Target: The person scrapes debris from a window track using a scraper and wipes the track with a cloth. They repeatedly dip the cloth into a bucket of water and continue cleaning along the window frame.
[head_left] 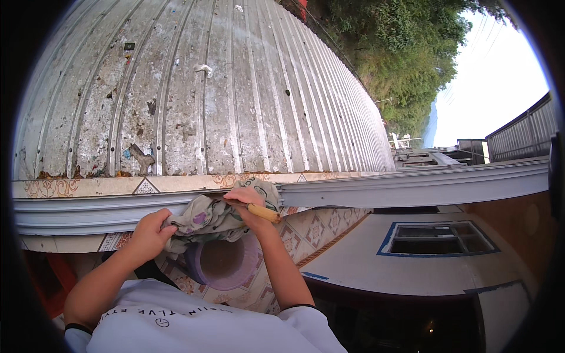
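My left hand [152, 231] grips one end of a patterned grey-green cloth [212, 216] that lies bunched over the grey metal window track [106, 212]. In my right hand [249, 203] is a tool with a yellowish wooden handle [265, 212], its dark flat blade pointing left and pressed on the cloth at the track; what kind of tool it is I cannot tell. More of the cloth rises behind my right hand, against the sill. Below the cloth stands a purple plastic bucket [255, 260] with murky water in it.
Beyond the patterned tile sill [167, 183] spreads a dirty corrugated metal roof [220, 110] with scattered litter. A grey sliding-window frame [419, 185] runs off to the right. Patterned floor tiles [304, 238] surround the bucket, and a blue-edged window [437, 238] is set in the white wall.
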`<state>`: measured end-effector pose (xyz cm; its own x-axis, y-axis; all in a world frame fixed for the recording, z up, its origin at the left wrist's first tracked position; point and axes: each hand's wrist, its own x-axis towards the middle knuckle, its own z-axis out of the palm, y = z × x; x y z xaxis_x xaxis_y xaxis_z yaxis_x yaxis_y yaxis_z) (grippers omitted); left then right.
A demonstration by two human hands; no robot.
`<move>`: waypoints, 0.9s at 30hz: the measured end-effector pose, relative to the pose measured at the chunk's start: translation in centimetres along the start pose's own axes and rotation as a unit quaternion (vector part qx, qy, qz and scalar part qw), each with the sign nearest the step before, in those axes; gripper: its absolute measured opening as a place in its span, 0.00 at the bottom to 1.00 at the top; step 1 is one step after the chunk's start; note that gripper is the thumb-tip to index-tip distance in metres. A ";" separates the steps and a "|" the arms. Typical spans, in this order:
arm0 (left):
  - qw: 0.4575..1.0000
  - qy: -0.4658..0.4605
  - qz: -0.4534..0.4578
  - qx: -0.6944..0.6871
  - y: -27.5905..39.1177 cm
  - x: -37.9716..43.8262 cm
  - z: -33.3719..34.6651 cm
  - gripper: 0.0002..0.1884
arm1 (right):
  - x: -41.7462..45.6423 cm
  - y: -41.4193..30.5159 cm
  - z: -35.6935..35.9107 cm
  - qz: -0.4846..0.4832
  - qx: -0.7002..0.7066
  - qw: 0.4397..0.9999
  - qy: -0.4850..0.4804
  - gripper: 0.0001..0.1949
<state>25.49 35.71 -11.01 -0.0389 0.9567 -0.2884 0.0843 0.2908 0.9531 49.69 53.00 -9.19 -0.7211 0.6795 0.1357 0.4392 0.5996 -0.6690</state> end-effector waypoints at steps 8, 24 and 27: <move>0.997 0.066 -0.003 -0.041 -2.0 -5.2 -7.5 0.11 | 2.3 -7.7 5.9 -0.017 0.001 1.000 -0.009 0.10; 0.995 0.087 -0.030 -0.045 -5.0 -8.9 -17.2 0.14 | 3.4 -17.1 18.2 0.223 0.324 0.886 0.245 0.04; 0.997 0.070 -0.011 -0.012 -3.3 -9.1 -17.8 0.16 | 4.1 -17.6 18.5 0.247 0.337 0.870 0.262 0.03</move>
<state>7.80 25.84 -9.95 -0.1789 0.9384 -0.2956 0.0586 0.3100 0.9489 29.09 37.48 -10.36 -0.1124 0.9893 -0.0929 0.0836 -0.0837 -0.9930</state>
